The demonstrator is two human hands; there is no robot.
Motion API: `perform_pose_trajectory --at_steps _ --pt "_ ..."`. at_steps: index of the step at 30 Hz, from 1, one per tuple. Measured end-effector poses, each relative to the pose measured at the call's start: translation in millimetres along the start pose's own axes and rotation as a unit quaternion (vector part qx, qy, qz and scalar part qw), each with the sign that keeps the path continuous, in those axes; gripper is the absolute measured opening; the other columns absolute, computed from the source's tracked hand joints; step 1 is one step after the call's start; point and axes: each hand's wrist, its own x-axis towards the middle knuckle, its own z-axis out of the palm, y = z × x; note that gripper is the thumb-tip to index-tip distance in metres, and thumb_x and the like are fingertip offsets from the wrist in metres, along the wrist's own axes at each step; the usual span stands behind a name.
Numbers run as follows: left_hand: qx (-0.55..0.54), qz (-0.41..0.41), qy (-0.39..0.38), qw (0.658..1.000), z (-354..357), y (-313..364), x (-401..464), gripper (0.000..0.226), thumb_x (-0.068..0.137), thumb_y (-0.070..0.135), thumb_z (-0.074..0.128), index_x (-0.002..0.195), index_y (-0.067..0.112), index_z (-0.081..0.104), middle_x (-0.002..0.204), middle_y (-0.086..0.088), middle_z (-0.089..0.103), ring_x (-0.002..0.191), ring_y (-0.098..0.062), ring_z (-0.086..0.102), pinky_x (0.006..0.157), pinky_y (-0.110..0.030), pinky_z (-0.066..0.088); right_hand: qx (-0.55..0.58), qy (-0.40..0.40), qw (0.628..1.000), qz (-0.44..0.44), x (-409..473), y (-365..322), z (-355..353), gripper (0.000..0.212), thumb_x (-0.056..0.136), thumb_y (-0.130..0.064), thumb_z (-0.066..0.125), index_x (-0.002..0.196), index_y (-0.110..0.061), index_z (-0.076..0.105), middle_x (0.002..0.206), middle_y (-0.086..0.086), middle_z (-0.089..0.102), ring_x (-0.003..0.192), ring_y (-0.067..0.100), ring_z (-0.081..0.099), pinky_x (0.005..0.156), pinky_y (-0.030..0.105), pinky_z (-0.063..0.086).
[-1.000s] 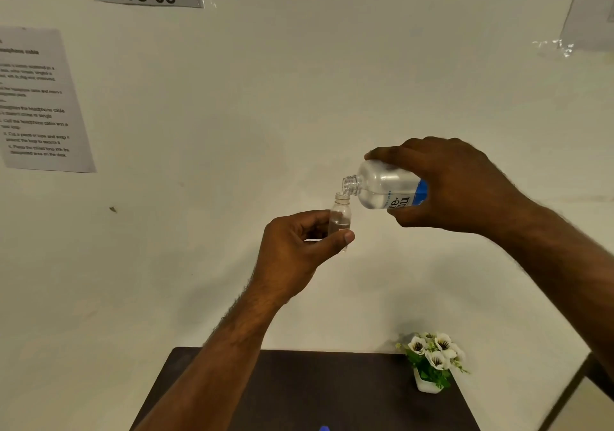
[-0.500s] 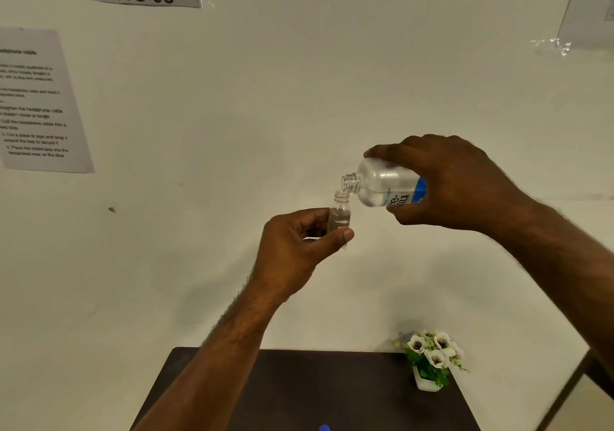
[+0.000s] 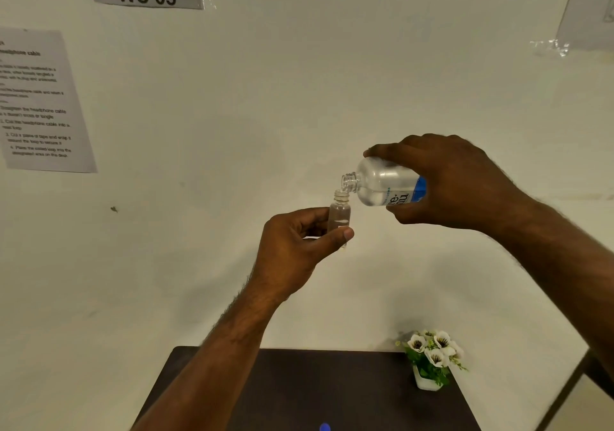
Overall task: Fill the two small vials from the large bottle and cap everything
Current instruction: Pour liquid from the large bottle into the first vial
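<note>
Both grips are full: the left hand (image 3: 299,248) pinches the small vial (image 3: 339,213) upright, and the right hand (image 3: 455,181) wraps the large bottle (image 3: 382,184), tipped from three o'clock. With the mouths nearly touching, a slow, steady tilt should prevent spills onto the bench (image 3: 332,390).

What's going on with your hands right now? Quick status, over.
Left hand holding small vial upright. Right hand tipping large bottle, mouth at vial's opening. Nothing in the way.

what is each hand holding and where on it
The left hand pinches the small vial by its lower body; the right hand grips the large bottle round its body.
</note>
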Motion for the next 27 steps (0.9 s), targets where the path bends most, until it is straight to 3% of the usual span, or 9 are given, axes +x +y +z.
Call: perform_pose_trajectory --at_steps 7,13,18,22,27 --pt "0.008 -0.002 -0.001 1.0 0 1 -2 0.027 0.081 0.026 0.086 0.1 0.043 0.076 0.087 0.029 0.078 0.085 0.0 0.076 0.077 -0.011 0.057 -0.003 0.006 1.0 -0.002 -1 0 1 0.084 0.066 -0.044 0.083 0.142 -0.039 0.048 0.114 -0.008 0.066 0.095 0.02 0.059 0.082 0.034 0.045" --pt "0.008 -0.016 0.004 1.0 -1 -2 -2 0.028 0.081 0.028 0.086 0.107 0.032 0.08 0.094 0.018 0.081 0.088 -0.007 0.078 0.084 -0.026 0.063 0.009 0.015 1.0 -0.001 -4 0 4 0.084 0.065 -0.043 0.083 0.141 -0.038 0.049 0.111 -0.007 0.066 0.093 0.02 0.059 0.081 0.036 0.049" --pt "0.012 -0.018 0.004 1.0 -1 -5 -5 0.026 0.08 0.029 0.086 0.104 0.038 0.079 0.093 0.02 0.08 0.088 -0.007 0.077 0.082 -0.025 0.063 0.053 0.027 0.998 0.025 -13 -2 19 0.083 0.066 -0.045 0.084 0.141 -0.039 0.049 0.112 -0.01 0.066 0.093 0.018 0.06 0.077 0.031 0.05" --pt "0.024 -0.019 -0.002 1.0 -3 -10 -10 0.026 0.08 0.032 0.086 0.102 0.043 0.077 0.09 0.027 0.078 0.088 -0.001 0.076 0.08 -0.016 0.06 0.13 0.025 0.989 0.063 -24 -8 39 0.084 0.066 -0.052 0.082 0.141 -0.044 0.045 0.121 -0.019 0.065 0.098 0.009 0.061 0.079 0.032 0.055" --pt "0.023 -0.045 -0.004 0.999 -5 -23 -21 0.026 0.081 0.03 0.086 0.107 0.031 0.08 0.095 0.015 0.081 0.09 -0.007 0.077 0.083 -0.027 0.063 0.229 0.018 0.968 0.098 -41 -22 73 0.08 0.065 -0.056 0.083 0.136 -0.044 0.047 0.116 -0.022 0.064 0.091 0.006 0.063 0.079 0.024 0.054"
